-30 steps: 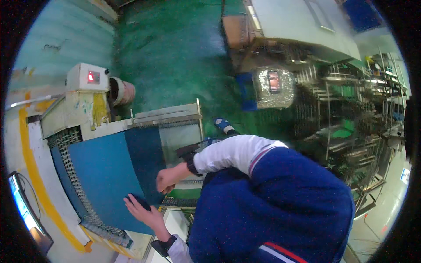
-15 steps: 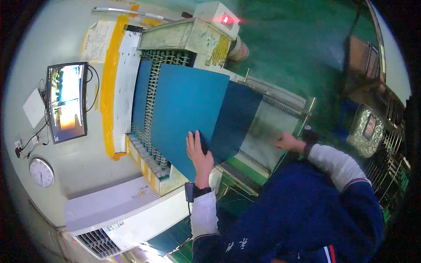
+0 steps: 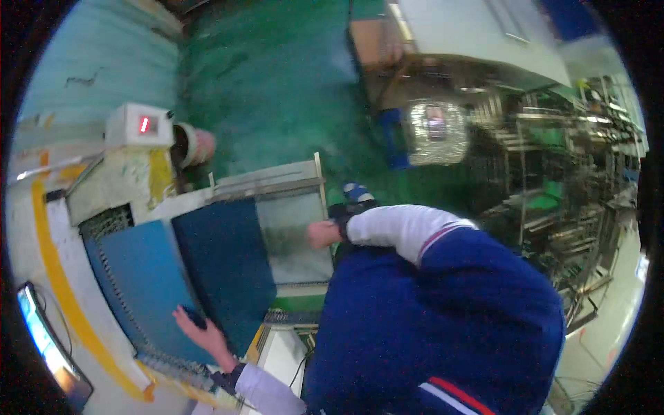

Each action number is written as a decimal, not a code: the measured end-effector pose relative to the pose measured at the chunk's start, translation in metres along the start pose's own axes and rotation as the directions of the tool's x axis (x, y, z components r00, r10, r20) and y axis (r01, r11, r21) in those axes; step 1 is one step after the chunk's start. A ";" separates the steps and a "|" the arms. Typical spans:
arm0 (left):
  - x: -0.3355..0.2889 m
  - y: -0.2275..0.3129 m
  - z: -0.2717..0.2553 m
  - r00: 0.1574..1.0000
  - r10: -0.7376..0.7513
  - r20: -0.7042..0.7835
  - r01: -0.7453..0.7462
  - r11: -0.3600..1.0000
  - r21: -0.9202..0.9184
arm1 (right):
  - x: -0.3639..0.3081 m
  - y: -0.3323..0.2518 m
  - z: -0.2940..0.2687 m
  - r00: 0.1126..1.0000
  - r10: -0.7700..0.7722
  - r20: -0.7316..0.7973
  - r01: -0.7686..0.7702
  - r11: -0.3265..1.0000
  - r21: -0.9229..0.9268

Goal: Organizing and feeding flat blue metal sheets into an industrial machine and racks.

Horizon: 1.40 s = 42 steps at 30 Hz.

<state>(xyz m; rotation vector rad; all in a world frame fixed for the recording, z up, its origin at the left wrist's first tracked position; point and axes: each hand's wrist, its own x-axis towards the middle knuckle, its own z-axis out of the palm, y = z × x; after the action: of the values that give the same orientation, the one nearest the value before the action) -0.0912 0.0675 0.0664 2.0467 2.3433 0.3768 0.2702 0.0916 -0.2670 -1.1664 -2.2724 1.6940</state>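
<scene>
On the roller conveyor (image 3: 111, 277) at left lies a light blue flat panel (image 3: 142, 263). A dark blue panel (image 3: 225, 256) is beside it on the right, along the light panel's edge. My left hand (image 3: 204, 335) is over the near part of the panels, close to that edge, fingers stretched out and holding nothing; whether it touches cannot be told. Above the right end of a pale, cloudy flat surface (image 3: 294, 235), my right hand (image 3: 321, 235) is curled closed. Its fingers are partly turned away, so anything inside them is hidden.
A white box with a red lit display (image 3: 142, 124) stands at the conveyor's far end, beside a bucket (image 3: 197, 146). A foil-covered object (image 3: 437, 131) and metal racks (image 3: 553, 187) are at the right. A screen (image 3: 52, 353) is at lower left.
The view has swung right, so the conveyor appears farther left. The light blue panel sits closer to the machine's slot and overlaps the dark one less. My left hand remains near its edge.
</scene>
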 end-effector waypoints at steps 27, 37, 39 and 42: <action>0.029 -0.039 0.001 1.000 -0.005 0.024 0.004 1.000 0.020 | 0.007 0.008 0.021 0.982 0.043 -0.185 -0.050 0.998 -0.031; 0.035 -0.045 0.002 0.999 -0.024 0.031 0.025 0.999 -0.022 | 0.012 0.020 0.015 0.975 -0.212 -0.060 0.218 0.969 0.115; 0.036 -0.051 0.001 0.999 -0.024 0.029 0.025 1.000 -0.014 | 0.012 0.020 0.017 0.972 -0.212 -0.097 0.223 0.968 0.116; 0.040 -0.050 0.001 0.999 -0.017 0.030 0.017 1.000 -0.015 | 0.010 0.017 0.019 0.964 -0.179 -0.195 0.173 0.984 -0.049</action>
<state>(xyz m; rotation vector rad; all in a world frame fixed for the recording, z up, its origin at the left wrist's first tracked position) -0.1462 0.1007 0.0623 2.0104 2.3317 0.3603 0.2625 0.0848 -0.2922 -1.0503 -2.2145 1.4161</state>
